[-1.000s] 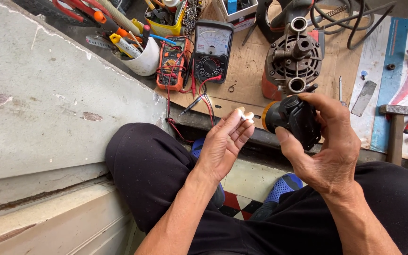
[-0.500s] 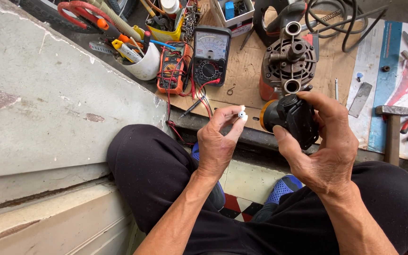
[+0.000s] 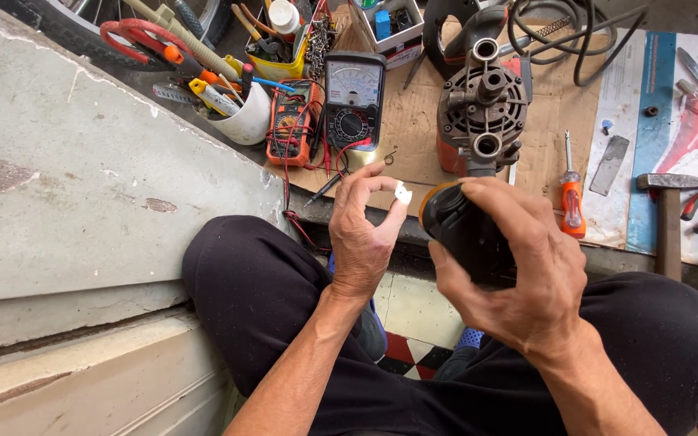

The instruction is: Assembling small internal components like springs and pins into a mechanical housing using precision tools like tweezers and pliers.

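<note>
Two hands worked over the lap: the left hand [image 3: 363, 234] pinched a small white piece [image 3: 402, 194] at its fingertips, raised beside the black part [image 3: 464, 230], which the right hand [image 3: 519, 278] gripped, apparently steadying it. A pump [image 3: 481, 109] stood beyond.

Meter [image 3: 353, 101] stands left of the pump motor [image 3: 481, 109] on the cardboard [image 3: 414, 133]; screwdriver [image 3: 571, 198] and hammer [image 3: 668, 218] lie to its right.
</note>
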